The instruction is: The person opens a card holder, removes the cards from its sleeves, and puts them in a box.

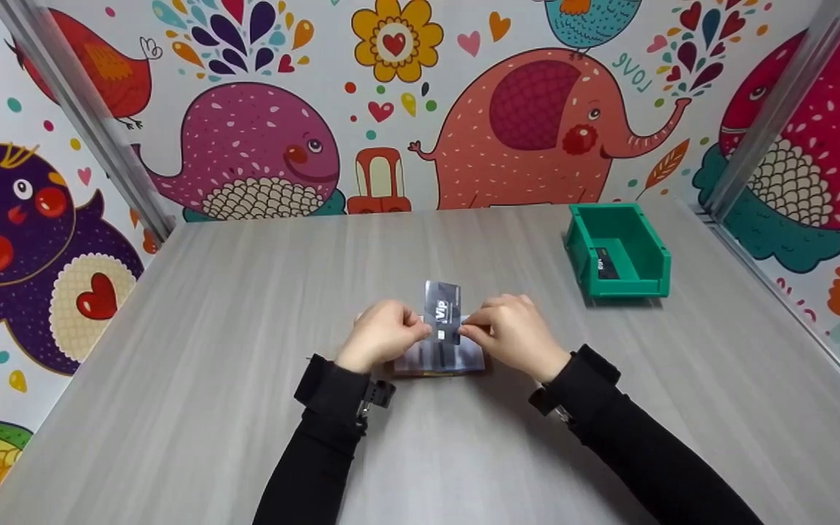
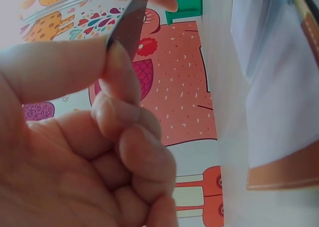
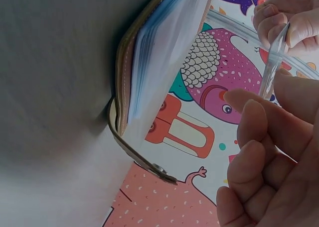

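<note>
A dark grey card (image 1: 442, 310) printed "Vip" stands raised between both hands in the head view. My left hand (image 1: 385, 332) pinches its left edge between thumb and forefinger, with the other fingers curled, as the left wrist view shows. On the opposite edge, the thumb and forefinger of my right hand (image 1: 515, 332) pinch the card. Beneath lies an opened card holder (image 1: 438, 357) with clear plastic sleeves. Its brown stitched cover (image 2: 284, 170) shows in the left wrist view. A strap (image 3: 142, 157) with a metal snap sticks out from it in the right wrist view.
At the back right of the wood-grain table (image 1: 245, 292) stands a green bin (image 1: 631, 287). Another dark card (image 1: 605, 264) is inside it. Walls with cartoon animals and metal posts (image 1: 88, 124) bound the table at the back and sides.
</note>
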Available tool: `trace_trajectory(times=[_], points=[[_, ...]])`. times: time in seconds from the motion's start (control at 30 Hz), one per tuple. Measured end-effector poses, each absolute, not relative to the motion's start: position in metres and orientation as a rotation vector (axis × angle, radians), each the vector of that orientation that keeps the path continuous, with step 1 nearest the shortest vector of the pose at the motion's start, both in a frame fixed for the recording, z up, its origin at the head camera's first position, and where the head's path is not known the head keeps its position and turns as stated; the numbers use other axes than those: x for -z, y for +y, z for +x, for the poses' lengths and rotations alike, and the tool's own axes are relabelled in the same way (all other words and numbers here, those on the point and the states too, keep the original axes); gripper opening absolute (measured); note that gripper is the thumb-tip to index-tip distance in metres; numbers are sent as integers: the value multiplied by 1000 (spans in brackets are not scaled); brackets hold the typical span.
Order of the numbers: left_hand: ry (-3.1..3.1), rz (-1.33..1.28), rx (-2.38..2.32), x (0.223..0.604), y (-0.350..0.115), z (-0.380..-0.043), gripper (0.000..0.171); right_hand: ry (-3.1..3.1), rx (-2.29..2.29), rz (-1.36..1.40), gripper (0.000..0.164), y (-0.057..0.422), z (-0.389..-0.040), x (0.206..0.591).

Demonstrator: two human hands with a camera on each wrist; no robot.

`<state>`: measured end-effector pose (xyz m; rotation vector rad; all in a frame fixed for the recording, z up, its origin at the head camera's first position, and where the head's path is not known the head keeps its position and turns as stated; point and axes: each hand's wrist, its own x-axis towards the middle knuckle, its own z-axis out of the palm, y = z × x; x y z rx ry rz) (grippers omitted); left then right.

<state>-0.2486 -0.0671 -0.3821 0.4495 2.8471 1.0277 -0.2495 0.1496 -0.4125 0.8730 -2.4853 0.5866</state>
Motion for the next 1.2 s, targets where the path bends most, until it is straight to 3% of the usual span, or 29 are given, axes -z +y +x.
trace_trajectory(times=[0.87, 1.2], points=[[2926, 475, -977, 394, -56, -248, 39, -2510, -566, 857, 15, 150, -248, 415], [2990, 449, -943, 397, -51, -247, 31, -2532, -568, 792, 15, 150, -246, 414]])
